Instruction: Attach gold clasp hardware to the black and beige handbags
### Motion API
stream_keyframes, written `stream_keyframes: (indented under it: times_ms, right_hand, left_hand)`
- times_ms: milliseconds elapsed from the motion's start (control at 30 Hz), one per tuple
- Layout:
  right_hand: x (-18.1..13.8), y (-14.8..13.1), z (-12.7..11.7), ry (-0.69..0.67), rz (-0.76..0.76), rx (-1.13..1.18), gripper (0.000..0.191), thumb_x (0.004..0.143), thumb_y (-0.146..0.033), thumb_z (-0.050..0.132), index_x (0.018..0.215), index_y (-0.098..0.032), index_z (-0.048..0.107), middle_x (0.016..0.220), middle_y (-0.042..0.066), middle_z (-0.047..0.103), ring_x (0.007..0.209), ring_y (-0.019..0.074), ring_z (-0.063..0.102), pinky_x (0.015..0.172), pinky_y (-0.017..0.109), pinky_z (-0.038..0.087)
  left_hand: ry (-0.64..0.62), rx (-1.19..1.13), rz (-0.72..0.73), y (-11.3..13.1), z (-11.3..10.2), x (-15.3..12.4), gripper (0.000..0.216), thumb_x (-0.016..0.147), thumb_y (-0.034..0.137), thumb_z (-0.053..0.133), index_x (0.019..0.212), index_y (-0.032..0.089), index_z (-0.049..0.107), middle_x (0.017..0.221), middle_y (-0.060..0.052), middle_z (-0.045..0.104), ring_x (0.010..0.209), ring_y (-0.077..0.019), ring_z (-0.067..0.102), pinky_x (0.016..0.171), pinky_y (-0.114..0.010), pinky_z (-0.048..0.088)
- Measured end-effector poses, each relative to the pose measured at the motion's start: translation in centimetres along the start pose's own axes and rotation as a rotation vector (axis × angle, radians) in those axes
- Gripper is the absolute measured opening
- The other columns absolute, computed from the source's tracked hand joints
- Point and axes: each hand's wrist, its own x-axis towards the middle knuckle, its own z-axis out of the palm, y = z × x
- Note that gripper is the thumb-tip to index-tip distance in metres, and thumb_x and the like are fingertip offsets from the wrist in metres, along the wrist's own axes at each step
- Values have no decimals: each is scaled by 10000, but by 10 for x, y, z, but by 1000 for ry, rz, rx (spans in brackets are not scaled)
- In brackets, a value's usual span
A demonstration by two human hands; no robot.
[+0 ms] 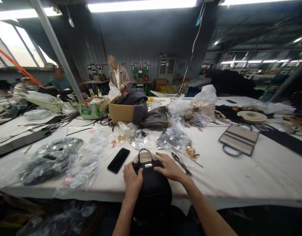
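A black handbag (152, 187) with a loop handle and a silver clasp lies at the near edge of the white table (239, 173), partly hanging over it. My left hand (132, 179) grips the bag's left side, fingers curled onto it. My right hand (169, 167) rests on the bag's upper right by the clasp, fingers bent over the top. A black phone (118, 160) lies just left of the bag. Black pliers (181, 163) and a small heap of gold metal fittings (191, 152) lie just right of my right hand.
Clear plastic bags of dark parts (51, 157) spread to the left, another bag (172, 138) behind the handbag. A cardboard box (121, 112) with dark cloth stands further back, a striped bag panel (239, 139) to the right. People stand and sit at the far side.
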Motion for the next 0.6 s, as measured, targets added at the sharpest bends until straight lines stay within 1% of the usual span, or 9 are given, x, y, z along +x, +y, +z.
stream_keyframes:
  times_ms: [67, 133, 167, 233, 300, 367, 433, 533, 600]
  right_hand:
    - [27, -19, -14, 1, -81, 99, 639, 939, -409, 873, 1543, -281, 708, 1598, 130, 637, 1423, 334, 632, 1235, 522, 502]
    - [69, -35, -11, 18, -143, 178, 498, 1002, -379, 794, 1482, -259, 740, 1502, 122, 696, 1212, 263, 740, 1062, 402, 602]
    - [94, -42, -2, 14, -154, 177, 432, 1015, -328, 759, 1436, -232, 763, 1430, 126, 731, 1103, 239, 763, 980, 359, 616]
    - [148, -54, 25, -13, -130, 75, 359, 1002, -210, 711, 1350, -185, 794, 1315, 134, 777, 1034, 229, 766, 957, 328, 597]
    - [199, -65, 59, -47, -92, -66, 322, 975, -119, 670, 1258, -159, 818, 1262, 150, 796, 1117, 253, 751, 1037, 331, 552]
    - [238, -74, 90, -78, -76, -145, 269, 935, -71, 661, 1127, -145, 834, 1194, 158, 809, 1163, 273, 738, 1061, 333, 522]
    - [262, -80, 113, -85, -54, -171, 187, 872, -59, 691, 981, -136, 821, 1085, 156, 813, 1108, 286, 750, 995, 329, 531]
    - [280, -84, 137, -65, 24, -214, 58, 828, -109, 751, 797, -156, 763, 917, 148, 786, 995, 303, 768, 888, 336, 541]
    - [287, -84, 150, -49, 79, -228, 142, 835, -165, 805, 721, -175, 721, 813, 146, 755, 935, 316, 774, 850, 352, 554]
  left_hand:
    - [-5, -35, -43, 1, 2, 1, 458, 977, 237, 723, 1396, 118, 581, 1370, -199, 614, 1344, -386, 565, 1171, -542, 471]
    - [-9, -53, -70, 3, 2, 1, 467, 971, 193, 710, 1410, 114, 571, 1382, -205, 602, 1351, -383, 557, 1186, -541, 461]
    - [-11, -69, -66, 3, 3, 1, 475, 974, 171, 693, 1427, 113, 566, 1397, -207, 595, 1360, -373, 556, 1196, -525, 455]
    - [-10, -85, -57, 3, 6, -2, 507, 967, 133, 666, 1462, 108, 557, 1430, -213, 583, 1397, -363, 546, 1216, -496, 442]
    - [15, -75, -50, -1, 11, -5, 555, 964, 113, 628, 1513, 121, 546, 1492, -221, 556, 1433, -353, 538, 1234, -479, 429]
    - [5, -49, -64, -5, 17, -7, 605, 966, 104, 573, 1569, 137, 535, 1573, -231, 514, 1484, -360, 512, 1270, -488, 393]
    - [-31, -33, -88, -8, 22, -7, 648, 957, 114, 545, 1603, 153, 541, 1644, -225, 471, 1541, -372, 468, 1308, -490, 349]
    - [-87, -26, -122, -10, 25, -3, 669, 915, 160, 576, 1584, 181, 595, 1681, -203, 458, 1574, -381, 438, 1331, -478, 326]
    - [-116, -20, -135, -9, 24, 2, 672, 869, 181, 629, 1541, 183, 638, 1665, -206, 476, 1559, -391, 452, 1321, -478, 342]
